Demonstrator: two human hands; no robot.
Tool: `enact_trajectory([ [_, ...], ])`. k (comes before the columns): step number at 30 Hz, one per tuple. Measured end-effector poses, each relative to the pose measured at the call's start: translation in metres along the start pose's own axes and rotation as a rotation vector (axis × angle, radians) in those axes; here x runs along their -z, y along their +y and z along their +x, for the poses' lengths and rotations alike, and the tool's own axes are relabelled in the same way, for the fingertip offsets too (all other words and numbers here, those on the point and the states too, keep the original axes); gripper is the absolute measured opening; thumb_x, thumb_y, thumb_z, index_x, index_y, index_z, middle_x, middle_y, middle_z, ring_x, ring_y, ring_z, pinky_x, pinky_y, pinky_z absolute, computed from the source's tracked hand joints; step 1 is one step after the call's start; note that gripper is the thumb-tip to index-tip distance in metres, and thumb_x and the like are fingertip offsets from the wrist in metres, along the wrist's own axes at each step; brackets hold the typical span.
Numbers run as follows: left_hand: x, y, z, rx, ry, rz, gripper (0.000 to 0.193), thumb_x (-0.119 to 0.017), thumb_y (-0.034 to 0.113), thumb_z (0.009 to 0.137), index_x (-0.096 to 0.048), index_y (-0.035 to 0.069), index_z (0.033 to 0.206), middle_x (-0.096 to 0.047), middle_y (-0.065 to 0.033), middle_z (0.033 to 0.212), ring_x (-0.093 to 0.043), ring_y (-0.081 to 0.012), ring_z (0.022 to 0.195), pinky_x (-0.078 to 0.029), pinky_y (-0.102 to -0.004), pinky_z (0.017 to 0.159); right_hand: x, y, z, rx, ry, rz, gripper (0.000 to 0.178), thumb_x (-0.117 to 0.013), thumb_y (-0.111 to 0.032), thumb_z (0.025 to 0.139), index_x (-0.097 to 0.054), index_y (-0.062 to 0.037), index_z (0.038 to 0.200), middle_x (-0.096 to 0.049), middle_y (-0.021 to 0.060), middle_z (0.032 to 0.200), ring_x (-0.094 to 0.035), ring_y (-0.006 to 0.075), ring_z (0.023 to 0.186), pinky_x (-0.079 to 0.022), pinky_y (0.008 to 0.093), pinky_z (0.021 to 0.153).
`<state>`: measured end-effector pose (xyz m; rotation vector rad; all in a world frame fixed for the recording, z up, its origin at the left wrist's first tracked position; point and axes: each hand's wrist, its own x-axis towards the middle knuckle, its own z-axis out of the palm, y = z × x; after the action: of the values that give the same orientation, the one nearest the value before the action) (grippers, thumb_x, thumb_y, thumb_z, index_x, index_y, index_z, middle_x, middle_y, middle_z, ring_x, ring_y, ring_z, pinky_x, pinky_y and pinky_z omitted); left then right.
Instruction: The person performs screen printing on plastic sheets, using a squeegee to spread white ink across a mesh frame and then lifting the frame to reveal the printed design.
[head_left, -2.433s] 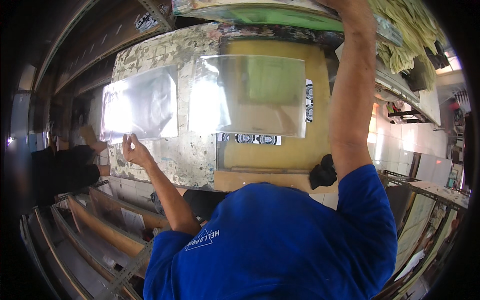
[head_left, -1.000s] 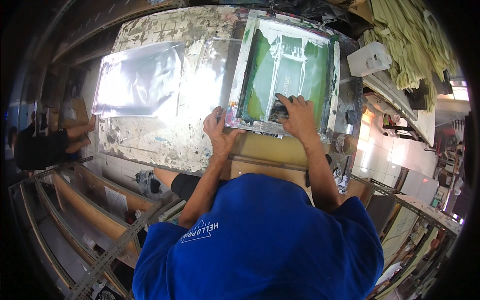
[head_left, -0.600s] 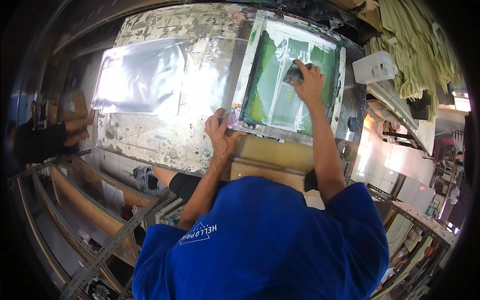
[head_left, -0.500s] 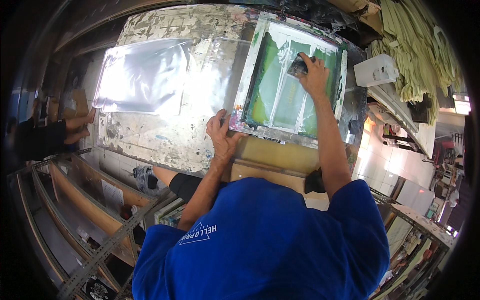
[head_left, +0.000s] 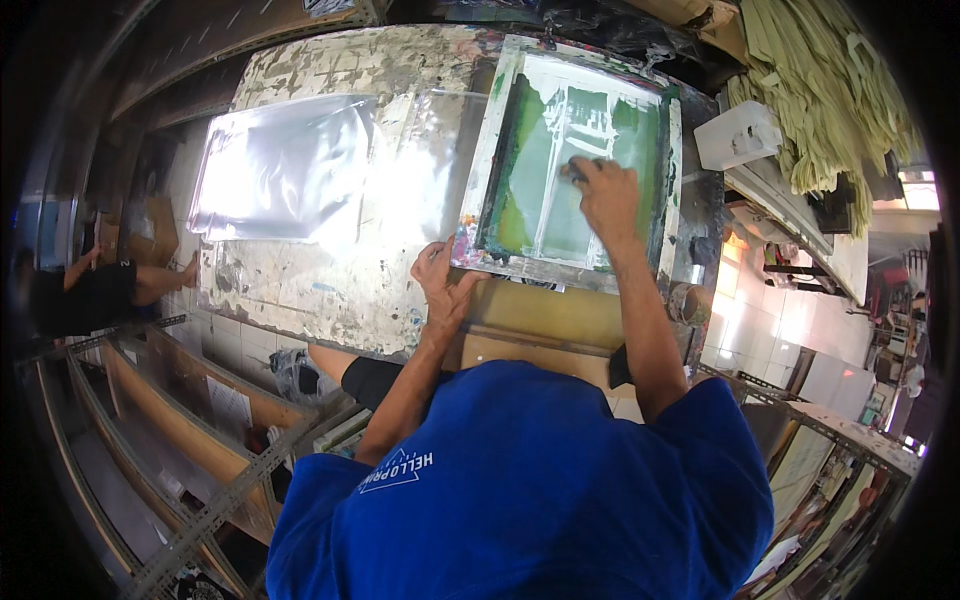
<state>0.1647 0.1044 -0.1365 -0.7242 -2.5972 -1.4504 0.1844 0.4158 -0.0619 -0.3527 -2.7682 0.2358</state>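
Note:
A silk-screen printing frame point(head_left: 490, 120) with pale, paint-smeared edges lies on the worn worktable point(head_left: 300, 290). Its green mesh point(head_left: 520, 215) bears streaks of white ink point(head_left: 550, 180). My right hand point(head_left: 607, 200) is over the mesh, closed around a small dark squeegee point(head_left: 573, 172), mostly hidden by the fingers. At the near left corner of the frame, my left hand point(head_left: 445, 285) grips the edge, thumb along the front side and fingers along the left side. Clear plastic sheets point(head_left: 285, 175) lie on the table to the left of the frame.
A white plastic box point(head_left: 738, 137) sits right of the frame, beside a pile of yellowish-green strips point(head_left: 820, 90). Wooden-edged racks point(head_left: 180, 400) stand at lower left. Another person point(head_left: 90, 290) is at the far left. A metal shelf point(head_left: 840, 480) stands at lower right.
My right hand has drawn the squeegee nearer to me over the mesh, and white streaks now show where it was. My left hand stays at the frame's corner.

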Motion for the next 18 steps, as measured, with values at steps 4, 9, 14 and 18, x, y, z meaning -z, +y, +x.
enact_trajectory([
  [4,0.0,0.008,0.001,0.064,0.036,-0.024,0.074,-0.091,0.029,0.069,-0.065,0.003,0.133,-0.061,-0.0131,0.12,-0.046,-0.0303,0.121,-0.03,-0.0435,0.108,0.045,-0.043,-0.042,0.018,-0.009,0.088,0.031,-0.073,-0.013,0.081,-0.068,-0.017,0.111,-0.068,0.0099,0.092,-0.062,0.0289,0.089,-0.039,0.0428,0.08],
  [9,0.019,0.05,0.032,-0.02,0.163,-0.044,0.073,-0.092,0.029,0.068,-0.067,0.001,0.131,-0.064,-0.0105,0.111,-0.048,-0.0295,0.115,-0.031,-0.0443,0.105,0.111,-0.076,-0.052,0.057,0.114,0.188,0.036,-0.082,-0.026,0.072,-0.07,-0.0132,0.103,-0.065,0.0111,0.086,-0.06,0.0293,0.083,-0.041,0.043,0.078],
  [14,0.036,0.108,0.085,-0.03,0.292,-0.32,0.061,-0.086,0.013,0.081,-0.063,-0.004,0.135,-0.06,-0.0154,0.114,-0.052,-0.0281,0.114,-0.042,-0.0378,0.101,0.159,-0.071,-0.003,0.084,0.33,0.035,0.038,-0.088,-0.036,0.071,-0.074,-0.0112,0.097,-0.069,0.0122,0.09,-0.062,0.0306,0.079,-0.046,0.0417,0.07],
  [18,0.054,0.126,0.117,-0.122,0.255,-0.465,0.051,-0.078,0.004,0.085,-0.064,-0.001,0.134,-0.068,-0.0097,0.109,-0.056,-0.0227,0.109,-0.043,-0.0376,0.101,0.19,-0.058,0.055,0.047,0.342,0.003,0.037,-0.089,-0.04,0.071,-0.075,-0.0111,0.09,-0.072,0.011,0.083,-0.067,0.03,0.076,-0.051,0.0411,0.07],
])
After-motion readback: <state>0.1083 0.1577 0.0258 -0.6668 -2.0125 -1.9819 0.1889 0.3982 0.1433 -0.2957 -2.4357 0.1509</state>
